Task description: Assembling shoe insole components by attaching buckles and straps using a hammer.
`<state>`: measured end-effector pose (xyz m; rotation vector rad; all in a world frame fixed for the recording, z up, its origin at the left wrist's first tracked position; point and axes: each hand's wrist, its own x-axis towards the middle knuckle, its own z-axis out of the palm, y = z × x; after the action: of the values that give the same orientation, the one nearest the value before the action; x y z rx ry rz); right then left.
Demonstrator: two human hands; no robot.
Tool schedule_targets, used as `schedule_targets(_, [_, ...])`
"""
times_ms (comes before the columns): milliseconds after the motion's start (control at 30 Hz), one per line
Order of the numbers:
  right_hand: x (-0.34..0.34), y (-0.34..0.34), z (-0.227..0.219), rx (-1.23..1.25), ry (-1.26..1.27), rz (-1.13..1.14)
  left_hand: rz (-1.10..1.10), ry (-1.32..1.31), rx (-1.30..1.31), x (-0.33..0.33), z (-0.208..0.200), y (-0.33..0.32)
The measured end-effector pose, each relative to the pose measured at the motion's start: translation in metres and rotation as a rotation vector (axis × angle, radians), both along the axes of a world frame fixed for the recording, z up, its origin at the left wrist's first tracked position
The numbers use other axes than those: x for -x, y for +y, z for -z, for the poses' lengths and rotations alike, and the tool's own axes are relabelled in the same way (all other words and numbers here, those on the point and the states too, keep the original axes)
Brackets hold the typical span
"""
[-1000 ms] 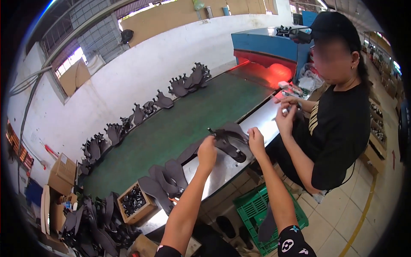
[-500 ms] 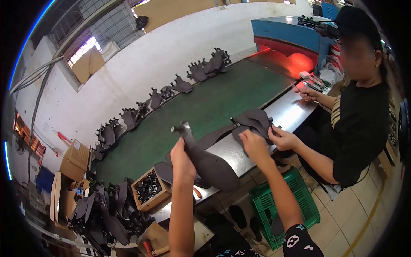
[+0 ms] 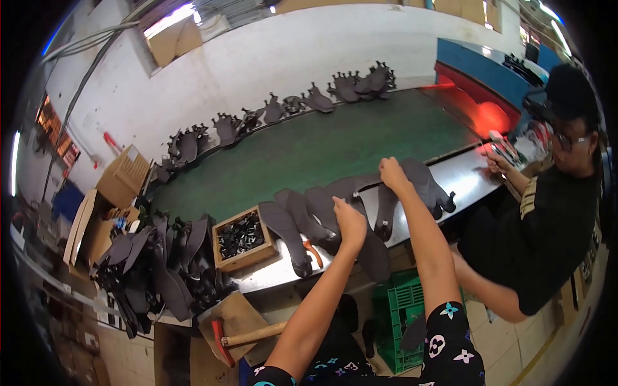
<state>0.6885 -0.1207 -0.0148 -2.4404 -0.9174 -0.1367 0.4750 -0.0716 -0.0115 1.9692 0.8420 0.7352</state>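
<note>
Along the metal surface, left hand and right hand curl narrow at dark soles; holding any? Can't tell!

Across the middle of the frame, the green belt leaves an open lane between the row of soles along its upper edge and the dark soles lining its lower one. At lower left, a wooden box and a heap of soles stand in the way; at right, the co-worker. Lower down, a hammer lies crosswise.
</note>
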Motion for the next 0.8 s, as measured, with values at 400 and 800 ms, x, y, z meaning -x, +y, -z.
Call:
schedule_targets(400, [0.286, -0.019, -0.230, -0.570, -0.348, -1.282, 0.036, -0.238, -0.853, 0.218, -0.181, 0.028])
schedule_targets(800, [0.477, -0.018, 0.018, -0.129, -0.179, -0.979, -0.463, -0.420, 0.024, 0.493, -0.122, -0.047])
